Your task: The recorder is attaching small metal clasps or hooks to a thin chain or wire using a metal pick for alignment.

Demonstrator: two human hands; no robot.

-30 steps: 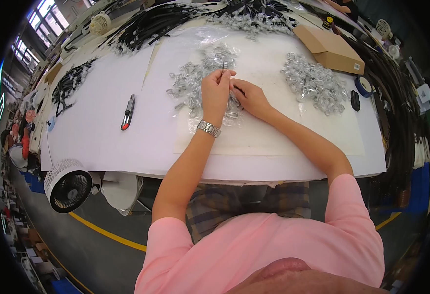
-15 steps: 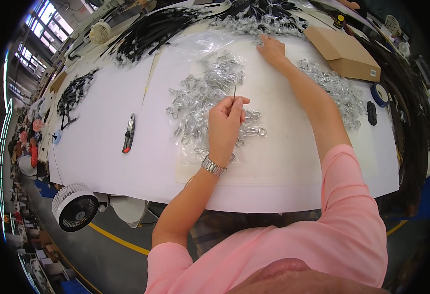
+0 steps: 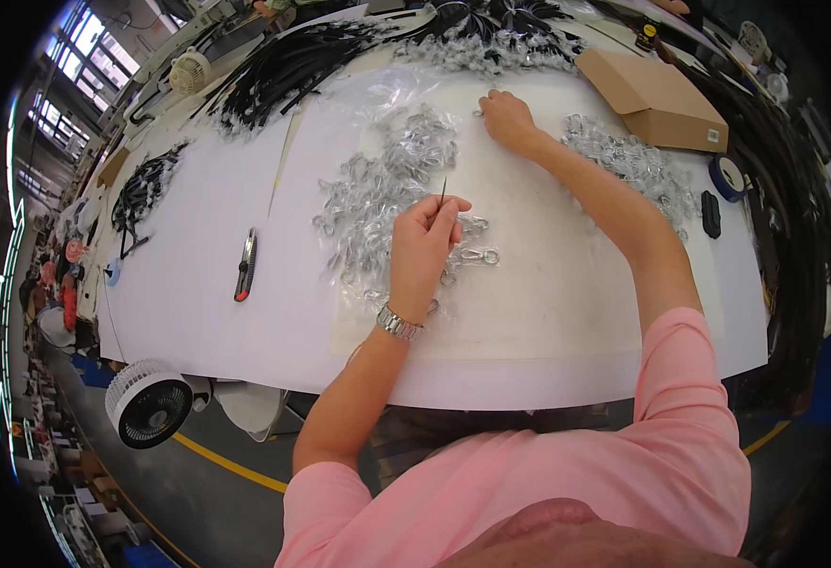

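A person in a pink shirt worked at a white table [image 3: 179,284], the left hand [image 3: 425,232] pinched shut around a thin dark strip [image 3: 444,189] that stood upright above the fingertips. That hand, with a metal wristwatch [image 3: 398,324] on the wrist, hovered over the near edge of a heap of small silvery metal clips [image 3: 378,189] spread on clear plastic at the middle of the table. A few loose clips [image 3: 477,256] lay just to the right of the hand.

The right hand [image 3: 507,118] reached to the far side of the table, fingers curled down on the surface beside the clip heap; what it gripped, if anything, could not be told. To the right of that forearm lay a second pile of silvery clips [image 3: 628,161], and beyond it, at the table's far right corner, a flat brown cardboard box [image 3: 652,99]. A roll of blue tape [image 3: 728,175] and a small black object [image 3: 711,213] sat near the table's right edge.

Left of the clip heap rested a utility knife [image 3: 245,265] with a red and black handle. Bundles of black cords [image 3: 283,66] lay along the table's far edge, with another bundle [image 3: 141,194] at its left. A white fan [image 3: 148,404] stood below the table's near left corner.
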